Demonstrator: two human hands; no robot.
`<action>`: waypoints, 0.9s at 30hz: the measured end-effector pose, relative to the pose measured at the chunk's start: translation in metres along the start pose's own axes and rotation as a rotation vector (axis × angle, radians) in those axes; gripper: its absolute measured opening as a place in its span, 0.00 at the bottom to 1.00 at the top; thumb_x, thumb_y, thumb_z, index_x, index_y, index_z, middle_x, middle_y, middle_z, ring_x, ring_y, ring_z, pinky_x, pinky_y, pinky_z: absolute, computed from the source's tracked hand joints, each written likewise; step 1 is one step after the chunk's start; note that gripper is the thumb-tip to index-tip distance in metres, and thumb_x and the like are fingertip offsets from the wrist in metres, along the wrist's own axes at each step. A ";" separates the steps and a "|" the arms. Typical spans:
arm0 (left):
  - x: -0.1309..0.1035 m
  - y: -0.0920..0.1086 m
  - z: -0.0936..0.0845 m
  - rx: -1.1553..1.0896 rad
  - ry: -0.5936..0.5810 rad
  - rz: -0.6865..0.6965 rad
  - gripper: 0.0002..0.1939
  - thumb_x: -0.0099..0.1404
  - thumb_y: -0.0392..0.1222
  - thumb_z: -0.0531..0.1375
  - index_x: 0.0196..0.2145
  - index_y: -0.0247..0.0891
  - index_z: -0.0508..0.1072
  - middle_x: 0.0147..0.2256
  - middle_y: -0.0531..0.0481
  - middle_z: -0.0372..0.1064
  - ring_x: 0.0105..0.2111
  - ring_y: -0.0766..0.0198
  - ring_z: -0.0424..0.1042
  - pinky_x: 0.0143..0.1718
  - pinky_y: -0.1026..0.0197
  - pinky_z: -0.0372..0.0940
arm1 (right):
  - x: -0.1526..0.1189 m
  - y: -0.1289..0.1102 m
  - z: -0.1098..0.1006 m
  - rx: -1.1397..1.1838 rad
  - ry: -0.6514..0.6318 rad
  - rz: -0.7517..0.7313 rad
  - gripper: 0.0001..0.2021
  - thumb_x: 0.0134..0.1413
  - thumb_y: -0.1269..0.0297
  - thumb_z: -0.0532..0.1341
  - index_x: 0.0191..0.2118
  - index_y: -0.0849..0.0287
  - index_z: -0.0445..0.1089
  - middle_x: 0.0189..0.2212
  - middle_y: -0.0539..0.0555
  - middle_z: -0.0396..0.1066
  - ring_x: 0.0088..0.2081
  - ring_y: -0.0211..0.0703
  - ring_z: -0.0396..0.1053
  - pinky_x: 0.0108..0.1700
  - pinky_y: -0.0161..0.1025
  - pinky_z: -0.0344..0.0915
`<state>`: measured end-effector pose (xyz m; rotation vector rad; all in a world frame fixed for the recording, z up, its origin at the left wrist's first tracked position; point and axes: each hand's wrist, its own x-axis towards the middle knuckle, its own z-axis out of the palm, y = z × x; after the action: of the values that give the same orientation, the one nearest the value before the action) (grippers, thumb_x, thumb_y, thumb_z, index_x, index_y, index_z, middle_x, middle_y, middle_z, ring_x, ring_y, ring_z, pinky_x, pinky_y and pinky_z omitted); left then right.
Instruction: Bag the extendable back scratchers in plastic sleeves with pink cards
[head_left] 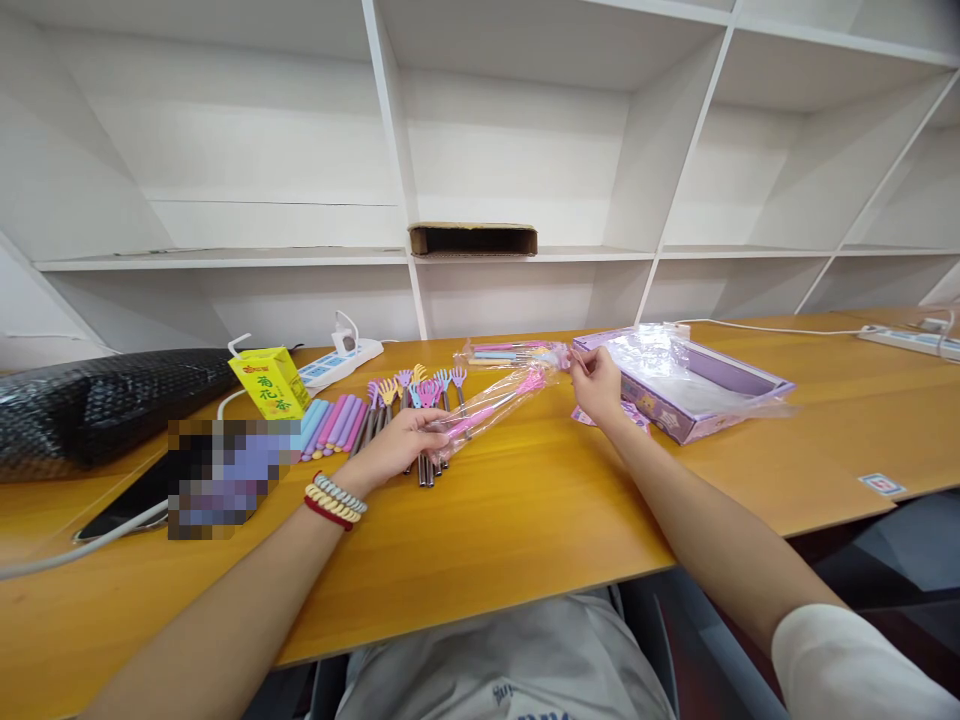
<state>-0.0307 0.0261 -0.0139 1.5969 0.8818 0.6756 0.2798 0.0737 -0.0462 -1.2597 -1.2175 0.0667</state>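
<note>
In the head view, a pink back scratcher (491,408) lies inside a long clear plastic sleeve. My left hand (397,447) is closed on the near end of this sleeve. My right hand (598,385) pinches at the sleeve's far end, close to the pink claw; its fingertips are partly hidden. Behind the sleeve lie more wrapped back scratchers (510,356), pink, blue and yellow. Beside and under my left hand is a pile of unwrapped back scratchers (426,390) with coloured claws, metal rods and pastel handles (334,425).
A purple open box (679,433) with clear plastic in it stands at right. Leftward are a yellow drink carton (268,383), a power strip (337,365), a black wrapped bundle (112,405) and a dark tablet-like device (131,497). A cardboard box (474,240) sits on the shelf.
</note>
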 end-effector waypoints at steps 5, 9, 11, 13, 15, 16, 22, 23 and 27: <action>0.001 -0.002 -0.002 -0.011 0.016 -0.010 0.15 0.56 0.36 0.60 0.43 0.33 0.71 0.26 0.49 0.70 0.25 0.67 0.68 0.26 0.64 0.61 | 0.002 0.001 -0.001 0.060 0.019 0.055 0.12 0.48 0.54 0.59 0.26 0.56 0.58 0.21 0.48 0.64 0.24 0.38 0.60 0.27 0.37 0.58; 0.001 -0.002 -0.002 0.005 0.040 -0.015 0.16 0.56 0.36 0.60 0.43 0.32 0.70 0.23 0.50 0.69 0.24 0.66 0.68 0.26 0.63 0.61 | 0.004 0.001 -0.002 0.099 0.016 0.096 0.13 0.47 0.55 0.60 0.25 0.56 0.57 0.20 0.47 0.62 0.23 0.37 0.60 0.27 0.36 0.58; 0.001 -0.002 -0.002 0.014 0.046 -0.016 0.16 0.55 0.36 0.60 0.43 0.31 0.70 0.23 0.50 0.69 0.24 0.66 0.68 0.26 0.64 0.61 | 0.005 0.000 -0.002 0.132 0.007 0.106 0.13 0.46 0.55 0.61 0.24 0.56 0.57 0.20 0.46 0.60 0.23 0.36 0.59 0.27 0.36 0.58; 0.001 -0.002 -0.003 0.023 0.046 -0.017 0.16 0.56 0.36 0.59 0.43 0.32 0.70 0.23 0.50 0.69 0.24 0.66 0.68 0.26 0.64 0.61 | 0.005 0.000 -0.003 0.160 -0.001 0.107 0.14 0.45 0.55 0.62 0.24 0.56 0.57 0.20 0.45 0.59 0.23 0.35 0.58 0.27 0.35 0.58; 0.001 -0.001 -0.003 0.029 0.053 -0.020 0.15 0.56 0.36 0.60 0.42 0.32 0.70 0.24 0.50 0.70 0.24 0.66 0.68 0.27 0.64 0.61 | 0.005 0.001 -0.003 0.192 -0.024 0.095 0.14 0.44 0.56 0.62 0.23 0.57 0.57 0.20 0.45 0.59 0.23 0.35 0.58 0.28 0.35 0.58; 0.000 0.000 -0.003 0.031 0.058 -0.023 0.15 0.56 0.37 0.60 0.42 0.32 0.70 0.25 0.49 0.70 0.25 0.66 0.68 0.27 0.64 0.61 | 0.005 0.001 -0.002 0.213 -0.047 0.085 0.14 0.44 0.56 0.63 0.23 0.57 0.58 0.20 0.46 0.60 0.24 0.35 0.59 0.29 0.35 0.58; -0.001 0.003 -0.002 0.019 0.037 -0.023 0.16 0.56 0.37 0.60 0.43 0.32 0.71 0.25 0.50 0.69 0.25 0.66 0.67 0.28 0.62 0.62 | 0.001 -0.003 -0.002 0.278 -0.190 -0.054 0.14 0.42 0.56 0.63 0.22 0.58 0.58 0.37 0.55 0.69 0.39 0.44 0.67 0.38 0.40 0.63; -0.001 0.003 -0.002 0.018 0.035 -0.020 0.16 0.56 0.37 0.60 0.43 0.32 0.71 0.25 0.50 0.69 0.25 0.66 0.67 0.28 0.62 0.62 | 0.000 -0.005 -0.003 0.245 -0.192 -0.105 0.14 0.43 0.56 0.63 0.21 0.58 0.58 0.40 0.56 0.69 0.42 0.46 0.67 0.40 0.42 0.63; 0.001 -0.002 -0.004 0.008 0.036 0.002 0.16 0.56 0.38 0.60 0.43 0.33 0.71 0.25 0.49 0.69 0.25 0.66 0.67 0.28 0.62 0.61 | -0.004 -0.016 -0.009 0.124 -0.194 -0.292 0.14 0.44 0.58 0.63 0.20 0.58 0.59 0.46 0.57 0.65 0.47 0.48 0.64 0.49 0.48 0.60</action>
<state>-0.0339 0.0293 -0.0146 1.5967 0.9104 0.7047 0.2755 0.0591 -0.0360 -0.9743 -1.5311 0.0510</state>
